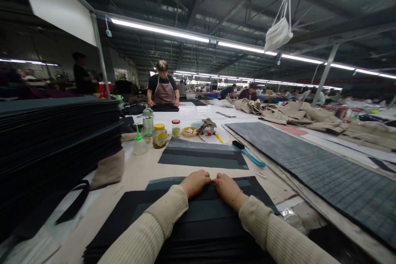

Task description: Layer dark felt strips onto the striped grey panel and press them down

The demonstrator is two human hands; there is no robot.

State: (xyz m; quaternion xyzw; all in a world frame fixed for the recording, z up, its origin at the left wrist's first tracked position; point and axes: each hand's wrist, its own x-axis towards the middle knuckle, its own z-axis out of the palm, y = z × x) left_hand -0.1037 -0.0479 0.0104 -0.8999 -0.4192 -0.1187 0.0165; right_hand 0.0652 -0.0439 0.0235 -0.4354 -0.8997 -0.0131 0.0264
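Observation:
Dark fabric pieces lie in a stack at the near edge of the table, with a dark grey-green strip across the upper ones. Over the far part of this stack, my left hand is closed, fingertips pinching the dark cloth. My right hand is just beside it, also closed on the cloth, the two hands nearly touching. Beyond them another dark grey panel lies flat. A blue-handled brush rests at that panel's right end.
A tall pile of dark fabric stands at the left. Jars, a green-tipped bottle and a yellow dish sit farther back. A long quilted grey sheet covers the right. A person in an apron stands across the table.

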